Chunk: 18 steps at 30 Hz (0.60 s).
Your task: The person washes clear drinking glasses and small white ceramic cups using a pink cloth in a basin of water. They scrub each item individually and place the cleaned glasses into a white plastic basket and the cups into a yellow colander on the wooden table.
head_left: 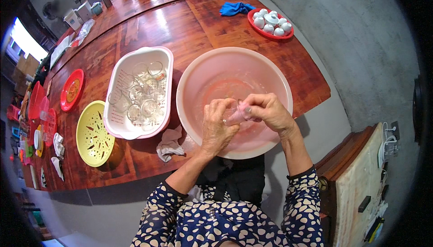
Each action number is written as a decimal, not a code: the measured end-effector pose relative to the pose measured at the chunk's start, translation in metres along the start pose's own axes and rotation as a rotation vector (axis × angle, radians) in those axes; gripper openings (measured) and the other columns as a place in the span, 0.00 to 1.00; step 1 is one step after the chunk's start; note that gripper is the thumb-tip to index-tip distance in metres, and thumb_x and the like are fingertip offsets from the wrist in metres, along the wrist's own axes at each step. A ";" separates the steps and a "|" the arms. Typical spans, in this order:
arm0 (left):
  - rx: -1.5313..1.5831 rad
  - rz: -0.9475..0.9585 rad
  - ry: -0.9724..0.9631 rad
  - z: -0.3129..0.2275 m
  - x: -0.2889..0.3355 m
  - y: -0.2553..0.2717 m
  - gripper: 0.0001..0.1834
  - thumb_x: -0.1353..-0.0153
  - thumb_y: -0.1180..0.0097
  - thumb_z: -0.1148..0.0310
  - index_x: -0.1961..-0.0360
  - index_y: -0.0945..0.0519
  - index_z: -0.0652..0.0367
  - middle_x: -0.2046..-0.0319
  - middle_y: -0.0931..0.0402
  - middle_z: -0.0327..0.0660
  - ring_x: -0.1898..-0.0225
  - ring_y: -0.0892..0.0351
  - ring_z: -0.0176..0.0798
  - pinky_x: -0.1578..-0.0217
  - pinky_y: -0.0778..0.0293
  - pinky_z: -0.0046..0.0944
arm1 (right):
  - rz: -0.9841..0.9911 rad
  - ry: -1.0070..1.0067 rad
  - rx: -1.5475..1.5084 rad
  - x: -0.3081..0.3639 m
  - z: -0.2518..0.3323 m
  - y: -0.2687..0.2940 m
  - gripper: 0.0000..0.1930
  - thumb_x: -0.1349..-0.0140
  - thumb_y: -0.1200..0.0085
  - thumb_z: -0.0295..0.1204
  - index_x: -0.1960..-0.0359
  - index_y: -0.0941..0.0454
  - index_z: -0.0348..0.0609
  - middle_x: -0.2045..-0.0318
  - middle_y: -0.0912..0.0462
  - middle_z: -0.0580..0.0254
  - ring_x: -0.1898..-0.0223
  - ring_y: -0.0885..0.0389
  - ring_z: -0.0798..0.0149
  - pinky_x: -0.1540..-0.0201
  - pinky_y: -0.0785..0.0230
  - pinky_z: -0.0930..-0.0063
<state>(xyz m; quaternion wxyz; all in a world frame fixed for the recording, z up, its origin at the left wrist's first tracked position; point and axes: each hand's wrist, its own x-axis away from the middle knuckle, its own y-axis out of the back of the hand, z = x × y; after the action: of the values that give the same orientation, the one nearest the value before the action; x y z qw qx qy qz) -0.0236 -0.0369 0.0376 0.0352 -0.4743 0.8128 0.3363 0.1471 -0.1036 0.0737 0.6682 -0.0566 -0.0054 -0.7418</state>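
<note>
Over a large pale pink basin (191,87), my left hand (215,127) is closed around a small clear glass (231,117) that lies tilted on its side. My right hand (274,114) pinches a piece of pink cloth (245,110) at the glass's mouth, partly pushed inside it. Shallow water seems to lie in the basin below. Just left of the basin, several clear glasses (149,107) stand in a white tub (168,60) with a pink rim. A crumpled white cloth (170,144) rests on the table between tub and basin.
On the wooden table (198,26), a yellow colander (95,134) and a red plate (72,90) sit to the left. At the far right edge are a red tray (254,25) of white cups (268,29) and a blue cloth (237,8). A marble-topped cabinet (356,188) stands right.
</note>
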 end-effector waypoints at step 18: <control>0.448 -0.037 0.337 0.023 -0.003 -0.008 0.28 0.60 0.33 0.72 0.58 0.34 0.62 0.65 0.32 0.42 0.60 0.30 0.38 0.56 0.31 0.38 | -0.075 -0.228 1.307 -0.040 -0.071 0.020 0.12 0.43 0.50 0.26 0.56 0.27 0.42 0.50 0.33 0.34 0.52 0.26 0.37 0.53 0.29 0.52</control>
<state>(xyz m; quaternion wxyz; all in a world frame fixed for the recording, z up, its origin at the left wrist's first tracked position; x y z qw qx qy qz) -0.0217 -0.0236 0.0174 0.0096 -0.5188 0.8524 0.0637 0.1656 -0.0722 -0.0022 0.5341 0.2825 -0.5268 -0.5978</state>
